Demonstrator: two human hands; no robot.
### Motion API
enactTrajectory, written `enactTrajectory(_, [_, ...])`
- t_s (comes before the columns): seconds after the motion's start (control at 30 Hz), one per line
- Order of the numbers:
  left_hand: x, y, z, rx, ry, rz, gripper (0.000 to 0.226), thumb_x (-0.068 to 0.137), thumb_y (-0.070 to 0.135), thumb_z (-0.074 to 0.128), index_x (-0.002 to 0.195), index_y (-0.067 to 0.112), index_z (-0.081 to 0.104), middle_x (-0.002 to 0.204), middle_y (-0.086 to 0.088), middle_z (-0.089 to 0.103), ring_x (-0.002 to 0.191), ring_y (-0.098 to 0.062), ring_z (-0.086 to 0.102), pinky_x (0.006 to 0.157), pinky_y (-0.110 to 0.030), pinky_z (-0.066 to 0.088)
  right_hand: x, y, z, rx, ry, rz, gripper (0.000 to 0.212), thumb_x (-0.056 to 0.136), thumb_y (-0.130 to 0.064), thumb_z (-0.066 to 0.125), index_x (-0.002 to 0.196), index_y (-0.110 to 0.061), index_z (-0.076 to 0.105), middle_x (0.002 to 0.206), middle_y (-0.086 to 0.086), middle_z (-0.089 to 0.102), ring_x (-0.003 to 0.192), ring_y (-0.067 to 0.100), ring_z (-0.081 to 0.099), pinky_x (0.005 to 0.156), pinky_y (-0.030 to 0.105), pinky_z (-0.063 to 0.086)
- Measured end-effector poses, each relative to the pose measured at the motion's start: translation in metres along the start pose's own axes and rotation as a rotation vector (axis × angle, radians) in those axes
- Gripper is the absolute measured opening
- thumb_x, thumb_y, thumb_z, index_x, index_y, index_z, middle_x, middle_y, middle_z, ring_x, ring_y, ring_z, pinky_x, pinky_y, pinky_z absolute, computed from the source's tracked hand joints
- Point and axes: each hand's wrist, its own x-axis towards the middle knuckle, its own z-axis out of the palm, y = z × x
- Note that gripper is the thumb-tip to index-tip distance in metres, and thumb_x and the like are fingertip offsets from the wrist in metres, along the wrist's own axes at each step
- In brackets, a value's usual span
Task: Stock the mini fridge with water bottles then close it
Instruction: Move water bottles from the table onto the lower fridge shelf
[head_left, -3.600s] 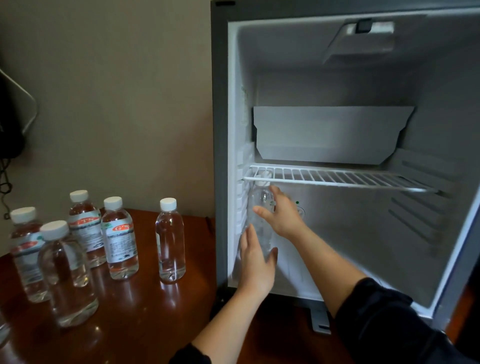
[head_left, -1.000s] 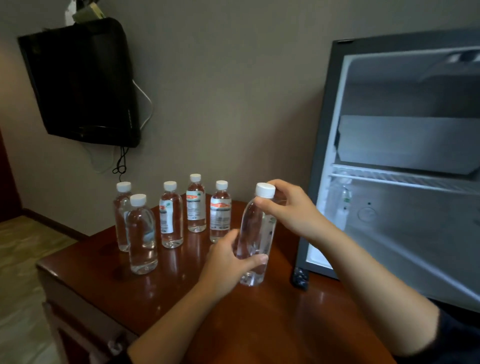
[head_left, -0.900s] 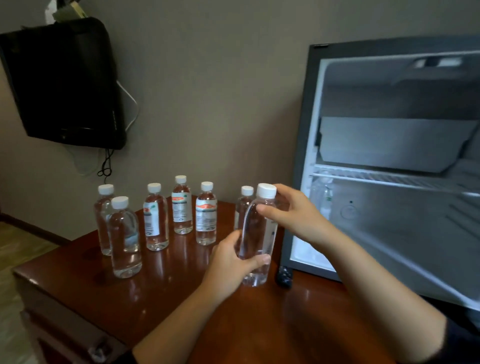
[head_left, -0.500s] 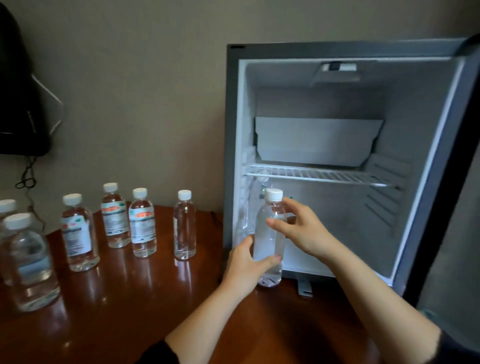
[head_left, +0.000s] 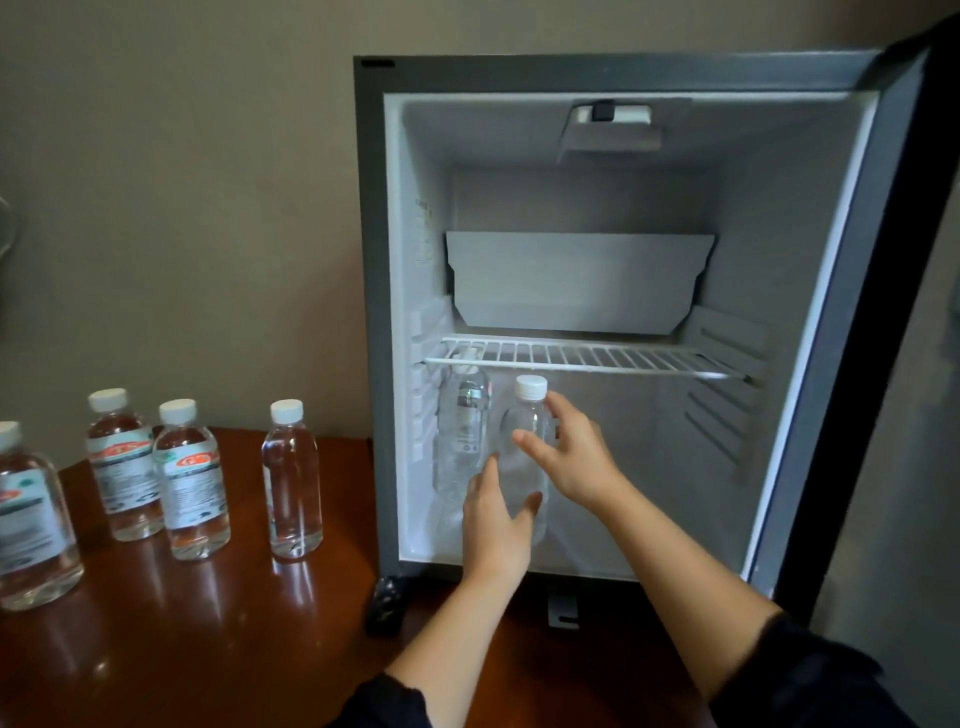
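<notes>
The mini fridge (head_left: 371, 312) stands open on the wooden table, its door (head_left: 872, 364) swung out to the right. Under the white wire shelf (head_left: 582, 358) one water bottle (head_left: 464, 431) stands at the lower compartment's left. Just right of it is a clear white-capped bottle (head_left: 525, 441), upright inside the lower compartment. My left hand (head_left: 493, 525) grips its lower body. My right hand (head_left: 571, 457) holds its upper part, thumb in front and fingers behind.
Several water bottles stand on the brown table (head_left: 182, 639) left of the fridge; the nearest bottle (head_left: 291, 478) is close to the fridge's side. A white folded panel (head_left: 576, 280) sits at the back above the shelf. A small black object (head_left: 387, 603) lies by the fridge's front corner.
Both hands have carried the clear bottle from in front of the fridge's sill into the lower compartment, beside the bottle standing there. My view has moved closer to the fridge.
</notes>
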Motion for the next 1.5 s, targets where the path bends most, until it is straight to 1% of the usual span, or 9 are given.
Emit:
enactTrajectory(0.1, [0.003, 0.000, 0.012, 0.004, 0.011, 0.026, 0.071, 0.093, 0.025, 0.053, 0.150, 0.023, 0.012, 0.156, 0.001, 0.020, 0.143, -0.017, 0.023, 0.116, -0.034, 0.027, 0.017, 0.006, 0.006, -0.006, 0.015, 0.035, 0.050, 0.084, -0.027, 0.067, 0.128, -0.008, 0.051, 0.128, 0.010, 0.059, 0.120, 0.025, 0.054, 0.100, 0.040, 0.044])
enactTrajectory(0.37, [0.029, -0.008, 0.026, 0.082, -0.082, 0.108, 0.069, 0.097, 0.020, 0.044, 0.150, 0.013, 0.001, 0.160, -0.003, -0.001, 0.148, -0.014, 0.002, 0.117, -0.025, 0.009, 0.060, 0.022, 0.022, -0.023, 0.019, 0.141, 0.064, 0.087, -0.028, 0.065, 0.140, -0.005, 0.039, 0.142, 0.015, 0.046, 0.132, 0.030, 0.044, 0.108, 0.037, 0.038])
enactTrajectory(0.63, [0.059, -0.011, 0.030, 0.114, -0.091, 0.088, 0.065, 0.097, 0.015, 0.042, 0.150, 0.008, 0.005, 0.159, -0.008, 0.003, 0.148, -0.017, 0.005, 0.116, -0.022, 0.007, 0.089, 0.033, 0.039, -0.015, -0.015, 0.284, 0.067, 0.090, -0.040, 0.059, 0.141, -0.005, 0.033, 0.145, 0.013, 0.038, 0.134, 0.027, 0.038, 0.104, 0.029, 0.034])
enactTrajectory(0.93, [0.066, -0.001, 0.027, 0.100, -0.153, 0.019, 0.064, 0.097, 0.011, 0.039, 0.150, 0.007, 0.003, 0.160, -0.009, 0.001, 0.147, -0.018, 0.005, 0.115, -0.022, 0.006, 0.092, 0.030, 0.043, 0.050, -0.025, 0.348, 0.070, 0.091, -0.038, 0.058, 0.144, -0.006, 0.026, 0.150, 0.013, 0.031, 0.138, 0.028, 0.033, 0.109, 0.032, 0.031])
enactTrajectory(1.1, [0.050, 0.004, 0.010, 0.101, -0.232, 0.008, 0.063, 0.098, 0.017, 0.040, 0.151, 0.012, 0.006, 0.159, -0.005, 0.011, 0.146, -0.018, 0.013, 0.116, -0.025, 0.014, 0.072, 0.028, 0.037, -0.036, 0.048, 0.253, 0.056, 0.091, -0.031, 0.058, 0.134, -0.002, 0.036, 0.138, 0.017, 0.042, 0.125, 0.030, 0.046, 0.102, 0.037, 0.040])
enactTrajectory(1.17, [0.041, 0.006, 0.000, 0.101, -0.257, -0.007, 0.062, 0.098, 0.021, 0.042, 0.151, 0.015, 0.010, 0.158, -0.003, 0.017, 0.145, -0.018, 0.019, 0.114, -0.026, 0.020, 0.059, 0.026, 0.030, -0.068, 0.083, 0.222, 0.044, 0.090, -0.027, 0.060, 0.124, -0.004, 0.043, 0.127, 0.016, 0.050, 0.111, 0.030, 0.055, 0.092, 0.039, 0.046])
enactTrajectory(1.23, [0.032, 0.010, -0.014, 0.142, -0.279, -0.001, 0.058, 0.097, 0.023, 0.043, 0.149, 0.016, 0.020, 0.155, -0.003, 0.027, 0.142, -0.018, 0.028, 0.112, -0.027, 0.025, 0.045, 0.020, 0.022, -0.126, 0.060, 0.190, 0.029, 0.090, -0.026, 0.060, 0.110, -0.008, 0.052, 0.111, 0.011, 0.058, 0.098, 0.028, 0.059, 0.079, 0.033, 0.045])
enactTrajectory(1.37, [0.011, 0.024, -0.052, 0.237, -0.335, 0.017, 0.043, 0.095, 0.024, 0.046, 0.136, 0.014, 0.043, 0.128, -0.007, 0.057, 0.115, -0.020, 0.054, 0.089, -0.024, 0.040, 0.019, -0.014, 0.011, -0.204, -0.102, 0.077, 0.015, 0.089, -0.022, 0.059, 0.096, -0.009, 0.061, 0.096, 0.006, 0.066, 0.093, 0.023, 0.060, 0.077, 0.028, 0.043])
enactTrajectory(1.5, [-0.011, 0.034, -0.101, 0.281, -0.348, 0.038, 0.031, 0.093, 0.023, 0.049, 0.121, 0.012, 0.055, 0.097, -0.004, 0.061, 0.095, -0.020, 0.059, 0.075, -0.024, 0.043, -0.003, -0.057, 0.012, -0.173, -0.281, -0.035, 0.013, 0.090, -0.020, 0.058, 0.095, -0.010, 0.065, 0.095, 0.004, 0.066, 0.087, 0.019, 0.061, 0.083, 0.035, 0.050])
